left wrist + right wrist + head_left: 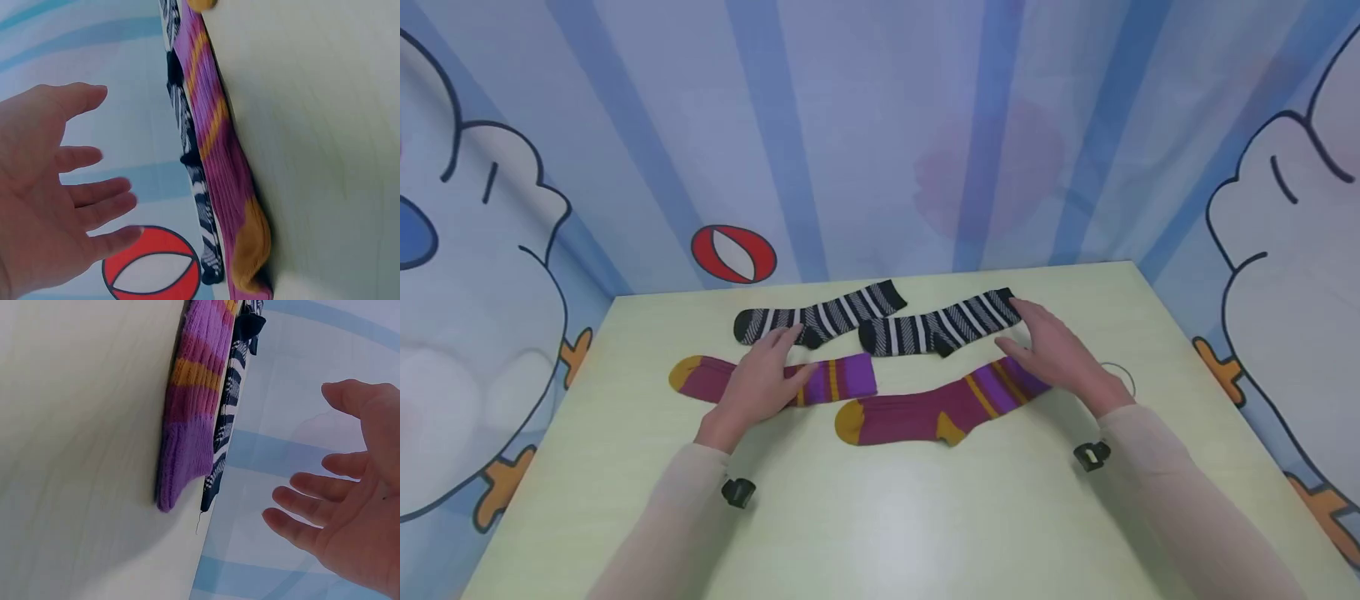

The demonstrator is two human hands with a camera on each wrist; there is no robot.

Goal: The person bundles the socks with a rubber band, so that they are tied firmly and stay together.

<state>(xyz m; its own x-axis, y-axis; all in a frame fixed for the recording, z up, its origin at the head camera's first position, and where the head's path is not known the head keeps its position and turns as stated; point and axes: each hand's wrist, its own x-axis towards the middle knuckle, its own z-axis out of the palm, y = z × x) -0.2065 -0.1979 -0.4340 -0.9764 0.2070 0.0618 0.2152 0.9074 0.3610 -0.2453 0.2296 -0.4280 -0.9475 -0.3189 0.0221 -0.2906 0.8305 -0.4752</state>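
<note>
In the head view, a maroon knit sock with mustard toe and heel (898, 417), the near sock, lies flat on the pale, smooth worktop (887, 533). Beyond it to the left is a second maroon knit sock with a purple cuff (700, 375), partly covered by the left hand (758, 375). Farther beyond the near sock lie a left black-and-white striped sock (842, 315) and a right black-and-white striped sock (913, 333). The right hand (1060, 350) is above the near sock's cuff end.

In the left wrist view, the left hand's fingers are spread and relaxed, gripping nothing; only the near sock's mustard toe shows, at the top edge.

In the right wrist view, the right hand is likewise loosely spread and holds nothing, apart from the near sock's purple cuff; beyond that cuff, a loose thread (199, 523) trails from a striped sock.

Good handling probably calls for low fingertips, a light pinch on the ribbed cuff and an even lift, so the knit does not stretch. No container shows in any view; the socks lie directly on the worktop.
</note>
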